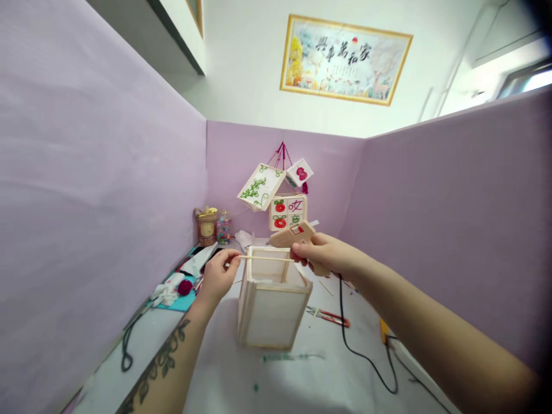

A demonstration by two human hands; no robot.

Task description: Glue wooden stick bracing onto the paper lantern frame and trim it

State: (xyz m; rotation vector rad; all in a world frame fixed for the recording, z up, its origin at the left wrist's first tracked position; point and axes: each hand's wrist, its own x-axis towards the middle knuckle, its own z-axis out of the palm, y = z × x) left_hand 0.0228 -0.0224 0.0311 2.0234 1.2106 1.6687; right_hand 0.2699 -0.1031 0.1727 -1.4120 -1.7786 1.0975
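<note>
In the head view, my left hand [221, 275] pinches one end of a thin wooden stick [267, 259], which lies level across the top of a box-shaped lantern frame [276, 316]. The lantern has pale wood edges and white translucent sides, and stands upright on the table with its top uncovered. Wrapped in my right hand [321, 253] is a beige hot glue gun [282, 237], held above the frame's far right side with its nozzle pointing left. The stick's right end reaches the fingers of my right hand; whether they grip it is hidden.
Finished lanterns [263, 187] hang at the back panel. Red-handled scissors [330, 316] lie right of the frame, near the gun's black cord [366, 356]. Leftward sit a bead jar [223, 228], a woven cup [207, 227] and a dark red yarn ball [185, 287]. Purple panels [440, 218] enclose the table.
</note>
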